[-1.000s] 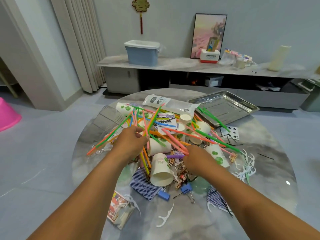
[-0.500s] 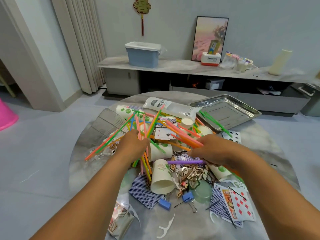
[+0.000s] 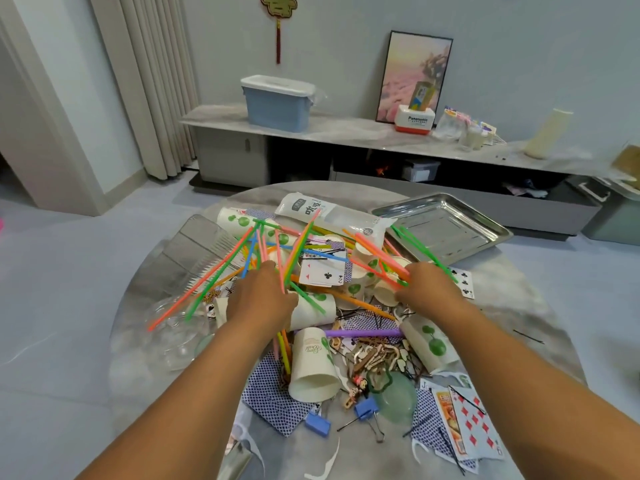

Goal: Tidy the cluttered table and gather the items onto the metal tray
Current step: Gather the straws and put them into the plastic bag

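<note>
While clutter covers round marble table [image 3: 519, 306], grey room

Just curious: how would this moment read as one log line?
left hand: grips straws | right hand: grips straws | tray: empty | table: cluttered

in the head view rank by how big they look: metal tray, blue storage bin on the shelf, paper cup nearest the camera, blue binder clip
1. metal tray
2. blue storage bin, though it stands farther off, so its true size is unsure
3. paper cup, enlarged by nearness
4. blue binder clip
</note>
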